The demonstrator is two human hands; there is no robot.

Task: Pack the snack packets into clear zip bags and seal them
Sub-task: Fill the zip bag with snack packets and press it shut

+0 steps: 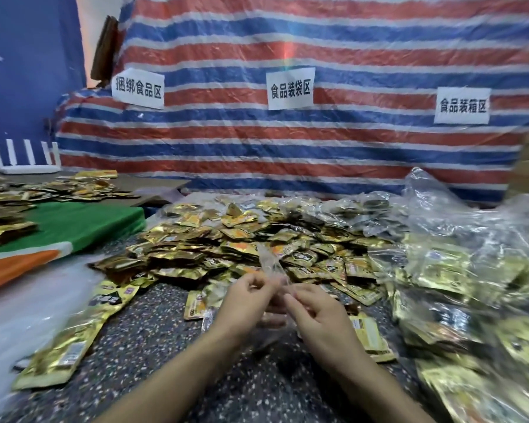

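Before the gold snack packets (pixel 242 239): clear zip bag (pixel 272 265), pinched by my left hand (pixel 245 300) and right hand (pixel 316 314); I'd rub its mouth apart gently.

Tarp (pixel 364 141) signs (pixel 290 90): 捆绑食品区, 食品装袋区, 食品装箱区

Striped tarp (pixel 318 141) at back, three paper signs (pixel 290 90) on it; green-orange cloth (pixel 74 221) left; speckled floor (pixel 153 331).

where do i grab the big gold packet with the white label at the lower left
Pinch the big gold packet at its right edge, coming from the right over the speckled floor. It lies flat, so only a thin edge offers purchase, and its left side seems to overlap a clear plastic sheet.
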